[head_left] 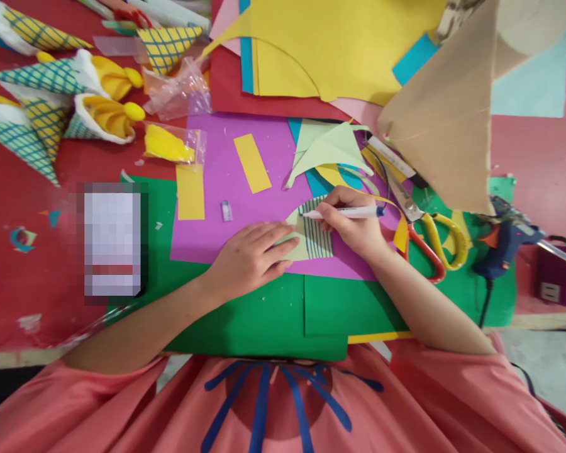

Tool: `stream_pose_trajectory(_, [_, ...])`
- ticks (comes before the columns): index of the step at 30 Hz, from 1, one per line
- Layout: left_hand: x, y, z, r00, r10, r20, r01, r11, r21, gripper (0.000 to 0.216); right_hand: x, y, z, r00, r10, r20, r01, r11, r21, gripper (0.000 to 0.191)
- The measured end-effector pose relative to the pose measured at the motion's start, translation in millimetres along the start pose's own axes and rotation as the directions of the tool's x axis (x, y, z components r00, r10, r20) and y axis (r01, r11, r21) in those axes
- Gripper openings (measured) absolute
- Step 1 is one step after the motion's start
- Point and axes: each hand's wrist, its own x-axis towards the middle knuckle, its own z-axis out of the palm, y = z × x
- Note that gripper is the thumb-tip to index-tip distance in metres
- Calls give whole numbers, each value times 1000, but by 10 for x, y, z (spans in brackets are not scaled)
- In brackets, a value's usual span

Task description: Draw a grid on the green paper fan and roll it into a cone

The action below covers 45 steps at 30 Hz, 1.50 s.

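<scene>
My right hand point(353, 220) grips a white marker point(358, 212) with a dark blue end, its tip at the left side of a pale green piece point(319, 242) marked with dark parallel lines. Flat on the unlined left part of that piece lies my left hand point(257, 255), fingers stretched out and holding nothing. Beneath the piece is a purple sheet point(193, 242). Two yellow rectangles point(253, 163) rest farther up on the purple sheet, along with a small clear bit point(226, 211).
Scissors point(446, 242) and a blue glue gun point(504, 242) lie to the right, near a brown cardboard piece point(443, 113). Several checked cones point(42, 78) fill the upper left above a blurred-out device point(113, 242). Green sheets point(245, 321) cover the front; yellow sheets point(349, 44) lie behind.
</scene>
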Motion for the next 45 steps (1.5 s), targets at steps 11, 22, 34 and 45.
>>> stream_pose_trajectory(11, [-12, -5, -35, 998, 20, 52, -22, 999, 36, 35, -155, 31, -79, 925, -375, 57, 364, 833, -416, 29])
stream_pose_trajectory(22, [-22, -16, -5, 999, 35, 39, -36, 999, 37, 36, -91, 14, -57, 967, -249, -53, 247, 968, -37, 39])
stream_pose_trajectory(34, [-10, -13, -4, 999, 20, 33, -20, 1000, 7, 37, 17, -32, 8, 999, -34, 14, 35, 996, -84, 25])
stream_pose_trajectory(45, [-8, -15, 2, 999, 18, 39, -18, 1000, 20, 35, 22, -34, 10, 995, -59, 77, 70, 986, -151, 25])
